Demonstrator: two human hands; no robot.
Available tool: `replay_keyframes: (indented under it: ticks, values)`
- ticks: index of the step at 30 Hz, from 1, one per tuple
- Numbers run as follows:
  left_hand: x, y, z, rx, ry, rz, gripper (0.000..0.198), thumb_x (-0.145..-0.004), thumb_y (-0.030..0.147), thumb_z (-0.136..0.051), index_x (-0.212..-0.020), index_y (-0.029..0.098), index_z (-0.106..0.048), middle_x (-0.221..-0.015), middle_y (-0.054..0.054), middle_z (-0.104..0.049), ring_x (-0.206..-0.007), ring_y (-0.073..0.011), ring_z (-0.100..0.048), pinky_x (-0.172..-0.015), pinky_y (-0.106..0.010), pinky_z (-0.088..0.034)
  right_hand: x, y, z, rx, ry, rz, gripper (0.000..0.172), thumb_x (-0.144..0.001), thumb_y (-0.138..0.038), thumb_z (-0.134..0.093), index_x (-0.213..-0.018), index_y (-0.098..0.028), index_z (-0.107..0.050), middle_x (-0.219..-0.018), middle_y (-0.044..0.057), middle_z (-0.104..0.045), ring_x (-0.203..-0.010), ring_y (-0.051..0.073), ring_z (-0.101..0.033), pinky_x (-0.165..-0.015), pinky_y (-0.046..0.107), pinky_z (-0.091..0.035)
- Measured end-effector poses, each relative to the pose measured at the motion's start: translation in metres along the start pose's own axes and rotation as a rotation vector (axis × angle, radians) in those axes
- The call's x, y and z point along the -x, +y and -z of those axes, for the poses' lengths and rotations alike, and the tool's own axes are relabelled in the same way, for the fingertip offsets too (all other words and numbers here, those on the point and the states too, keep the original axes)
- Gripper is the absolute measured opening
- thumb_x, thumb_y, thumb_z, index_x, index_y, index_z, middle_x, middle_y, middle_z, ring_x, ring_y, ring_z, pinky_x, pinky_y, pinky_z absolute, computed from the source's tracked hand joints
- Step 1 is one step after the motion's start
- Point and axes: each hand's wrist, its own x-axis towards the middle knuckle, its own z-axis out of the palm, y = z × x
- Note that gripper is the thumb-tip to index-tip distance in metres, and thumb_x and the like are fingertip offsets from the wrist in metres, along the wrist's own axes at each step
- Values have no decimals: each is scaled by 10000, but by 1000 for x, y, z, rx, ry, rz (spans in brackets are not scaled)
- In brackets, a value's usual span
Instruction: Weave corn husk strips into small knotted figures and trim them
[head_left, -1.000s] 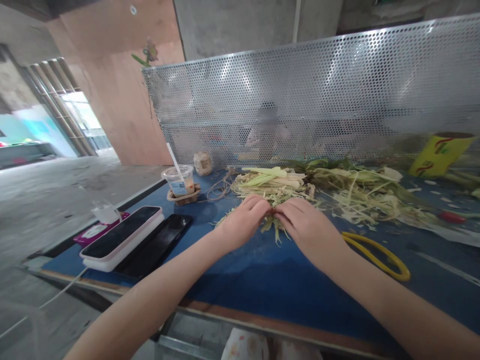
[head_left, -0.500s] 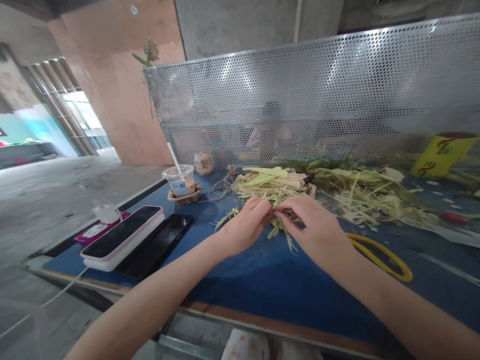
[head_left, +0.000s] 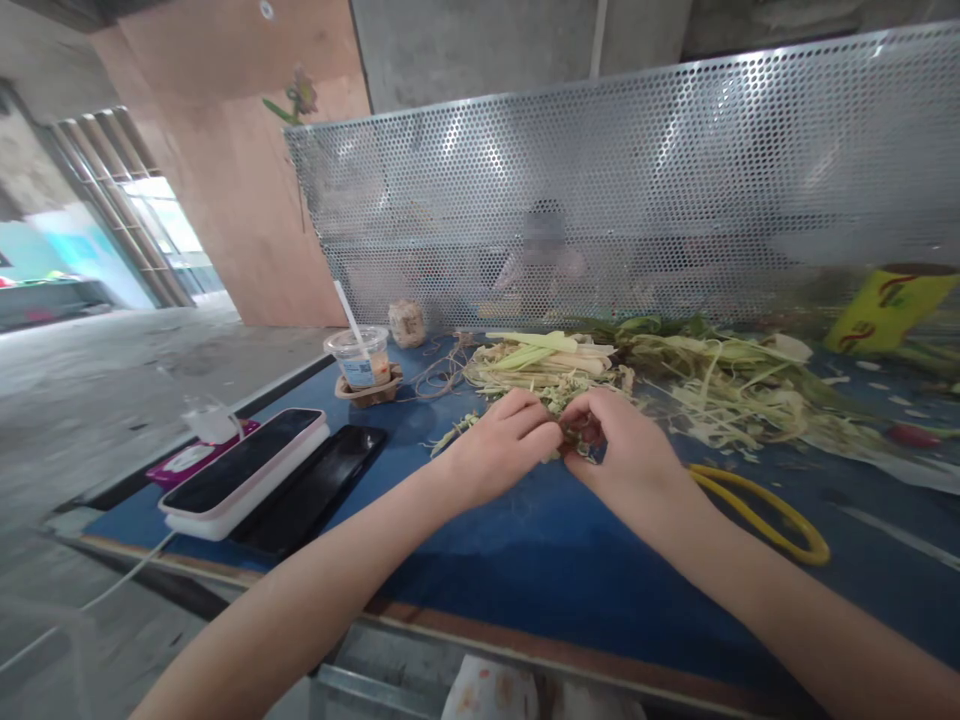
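Both hands meet just above the blue tabletop (head_left: 487,570), in front of a pile of pale green and cream corn husks (head_left: 555,355). My left hand (head_left: 514,435) has its fingers curled together on a small bunch of green plant strips (head_left: 574,390), mostly hidden behind the fingers. My right hand (head_left: 619,435) is bent round the other side of the same bunch, thumb and fingertips nearly meeting on it. Left of the hands, a few loose green sprigs (head_left: 454,432) lie on the table.
Shredded husks (head_left: 739,390) spread at the right, near a yellow hose loop (head_left: 780,515) and a yellow roll (head_left: 889,305). At left are a drink cup (head_left: 360,360), phones (head_left: 247,465) (head_left: 330,480), and twine (head_left: 446,370). A perforated metal screen (head_left: 615,190) stands behind; a person shows through it.
My left fingers have shifted slightly right and lower, and my right fingers have curled more. The green strips that hung below the hands no longer show there.
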Motion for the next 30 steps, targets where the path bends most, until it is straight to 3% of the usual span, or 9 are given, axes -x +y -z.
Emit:
replay_keyframes:
  ticks: [10,16,20,24,30]
  values:
    - [-3,8,7,485,-18,418,93,-828,119,-380,-762,175,-416,-741,-14,-467,-736,-133,-426,-670,-256,-399,4,4,0,72,7,191,180,-712,-48,-475,-803,-199,-440,-809,48,-494,-789,189,-501,-672,309,-438]
    - [-4,6,6,1001,56,696,86,-811,186,-442,-732,155,-433,-697,1,-510,-659,-98,-489,-633,-241,-410,3,7,2,112,21,370,141,-792,-74,-440,-890,-165,-485,-882,91,-515,-874,205,-500,-749,342,-441]
    - [-5,3,7,1160,106,801,91,-770,191,-507,-710,137,-465,-687,4,-532,-658,-91,-509,-663,-247,-413,1,6,5,179,34,540,181,-803,-84,-443,-965,-132,-509,-910,115,-546,-880,210,-504,-786,384,-439]
    - [-3,4,8,1247,98,881,132,-747,239,-551,-704,126,-496,-615,27,-518,-563,-65,-463,-571,-208,-370,1,11,6,257,35,658,241,-805,-85,-467,-1040,-113,-512,-944,129,-576,-891,223,-518,-767,400,-454]
    - [-2,7,7,1299,115,925,116,-704,222,-596,-690,125,-533,-605,25,-550,-563,-65,-484,-560,-198,-366,3,14,8,286,0,702,292,-826,-63,-432,-1081,-148,-547,-991,118,-609,-920,212,-540,-770,387,-464]
